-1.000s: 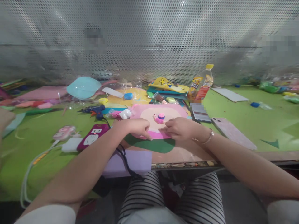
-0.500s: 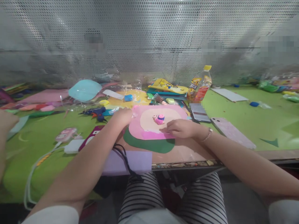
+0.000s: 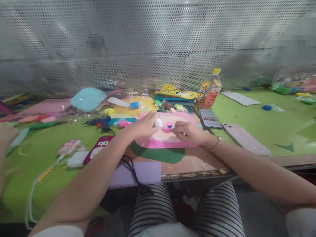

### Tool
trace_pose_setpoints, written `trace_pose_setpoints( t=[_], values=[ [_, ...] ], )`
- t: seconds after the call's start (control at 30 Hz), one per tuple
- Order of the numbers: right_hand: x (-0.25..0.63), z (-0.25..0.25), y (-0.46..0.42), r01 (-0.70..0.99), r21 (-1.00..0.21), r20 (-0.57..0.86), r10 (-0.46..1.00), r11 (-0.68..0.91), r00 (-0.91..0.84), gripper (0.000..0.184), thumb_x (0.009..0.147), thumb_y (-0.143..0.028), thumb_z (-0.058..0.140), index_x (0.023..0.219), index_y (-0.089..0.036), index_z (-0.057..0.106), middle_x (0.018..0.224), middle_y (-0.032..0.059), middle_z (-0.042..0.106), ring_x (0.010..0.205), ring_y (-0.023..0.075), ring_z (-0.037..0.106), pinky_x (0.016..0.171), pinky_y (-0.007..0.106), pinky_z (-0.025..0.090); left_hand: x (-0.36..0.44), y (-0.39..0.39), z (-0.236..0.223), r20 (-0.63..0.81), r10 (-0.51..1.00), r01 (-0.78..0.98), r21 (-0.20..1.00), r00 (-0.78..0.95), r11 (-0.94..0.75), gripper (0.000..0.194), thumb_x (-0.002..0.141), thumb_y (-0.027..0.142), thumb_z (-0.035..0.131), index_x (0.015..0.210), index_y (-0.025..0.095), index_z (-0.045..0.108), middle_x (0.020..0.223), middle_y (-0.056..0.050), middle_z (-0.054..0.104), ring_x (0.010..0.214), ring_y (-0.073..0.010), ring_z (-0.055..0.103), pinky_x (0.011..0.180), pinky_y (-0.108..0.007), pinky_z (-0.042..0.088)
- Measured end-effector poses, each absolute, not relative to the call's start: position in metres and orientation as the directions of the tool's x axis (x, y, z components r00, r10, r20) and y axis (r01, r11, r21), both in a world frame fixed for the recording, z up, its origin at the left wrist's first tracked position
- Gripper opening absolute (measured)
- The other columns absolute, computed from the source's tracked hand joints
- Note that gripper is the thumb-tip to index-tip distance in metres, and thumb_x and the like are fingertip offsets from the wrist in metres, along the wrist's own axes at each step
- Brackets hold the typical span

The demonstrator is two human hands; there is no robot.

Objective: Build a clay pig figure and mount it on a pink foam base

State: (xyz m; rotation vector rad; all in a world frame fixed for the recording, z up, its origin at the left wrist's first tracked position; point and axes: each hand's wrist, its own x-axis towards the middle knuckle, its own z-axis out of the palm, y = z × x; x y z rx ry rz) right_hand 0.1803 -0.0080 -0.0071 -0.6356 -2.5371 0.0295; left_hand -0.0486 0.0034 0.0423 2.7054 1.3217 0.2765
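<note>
My left hand [image 3: 148,124] is closed around a soft white lump [image 3: 158,123] that looks like modelling clay in clear wrap. It is over the left part of a pink sheet with a cream centre [image 3: 142,142]. In the middle of that sheet sits a small pink clay snail [image 3: 166,130] with a pink and blue coiled shell [image 3: 169,125]. Just right of the snail is my right hand [image 3: 186,132], fingers curled and pressed together; what they hold, if anything, is hidden. Dark green paper [image 3: 158,155] pokes out under the pink sheet.
Left lie a pink packet [image 3: 124,124], a blue glue gun [image 3: 105,122], a purple case [image 3: 100,148] and a white charger [image 3: 77,159]. A drink bottle [image 3: 209,89] and pink phone [image 3: 245,138] are right. Another person's hand [image 3: 8,136] shows at far left.
My left hand has moved right, over the pink sheet, and a white lump now shows at its fingers. A pink packet has come into view beside the glue gun. My right hand moved slightly.
</note>
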Motion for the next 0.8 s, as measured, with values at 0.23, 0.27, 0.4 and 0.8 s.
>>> trace_pose_setpoints(
  t=[0.23,0.27,0.4,0.8],
  values=[
    [0.177,-0.001,-0.009,0.466,-0.227,0.73,0.466,0.855,-0.5,0.01,0.087,-0.021,0.047,0.09,-0.019,0.056,0.077,0.0039,0.055,0.069,0.0142,0.051,0.061,0.028,0.043,-0.03,-0.015,0.04,0.107,0.739,0.678,0.33,0.665,-0.657,0.022,0.074,0.025,0.045,0.094,0.019,0.039,0.087,-0.005,0.055,0.075,-0.0175,0.052,0.06,-0.027,0.036],
    [0.176,0.0,-0.011,0.471,-0.241,0.736,0.477,0.848,-0.481,0.008,0.087,-0.021,0.048,0.088,-0.019,0.055,0.074,0.0026,0.054,0.066,0.0135,0.05,0.059,0.027,0.042,-0.029,-0.016,0.04,0.101,0.738,0.68,0.322,0.667,-0.659,0.021,0.074,0.027,0.045,0.092,0.019,0.038,0.086,-0.004,0.054,0.074,-0.0175,0.052,0.06,-0.028,0.036],
    [0.176,0.001,-0.012,0.443,-0.258,0.75,0.467,0.858,-0.468,0.009,0.086,-0.021,0.049,0.089,-0.019,0.058,0.073,0.002,0.053,0.063,0.0125,0.049,0.056,0.026,0.041,-0.026,-0.016,0.037,0.096,0.731,0.68,0.301,0.676,-0.669,0.019,0.074,0.028,0.044,0.091,0.02,0.039,0.083,-0.004,0.054,0.073,-0.0179,0.052,0.06,-0.028,0.036],
    [0.165,-0.005,-0.011,0.488,-0.253,0.727,0.497,0.836,-0.474,0.018,0.088,-0.021,0.045,0.079,-0.019,0.061,0.074,0.0042,0.06,0.068,0.014,0.053,0.06,0.027,0.043,-0.026,-0.013,0.029,0.123,0.701,0.639,0.325,0.703,-0.697,0.023,0.075,0.031,0.045,0.094,0.018,0.041,0.089,-0.007,0.056,0.08,-0.0205,0.054,0.065,-0.03,0.039]
  ],
)
